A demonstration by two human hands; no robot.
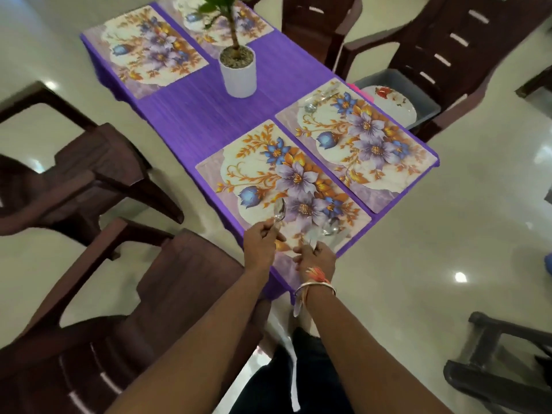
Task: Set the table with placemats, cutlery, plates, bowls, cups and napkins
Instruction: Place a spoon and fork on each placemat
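Head camera: your left hand (pixel 259 245) grips a shiny spoon (pixel 280 211) by the handle, bowl raised over the floral placemat (pixel 268 171) at the near corner of the purple-clothed table (pixel 185 115); your right hand (pixel 317 256) clutches more cutlery (pixel 327 229), blurred; three matching placemats (pixel 149 46) lie farther along; a white plant pot (pixel 239 73) stands mid-table; brown chairs (pixel 89 174) ring it on a glossy pale floor (pixel 448 234); a grey bin (pixel 427 110) holding a plate (pixel 391 104) sits on one chair.

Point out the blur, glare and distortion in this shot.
Head view: the cutlery in the right hand is smeared by motion blur; the spoon in the left hand is sharper; bright glare spots dot the glossy floor; wide-angle distortion bows the chairs at the edges.
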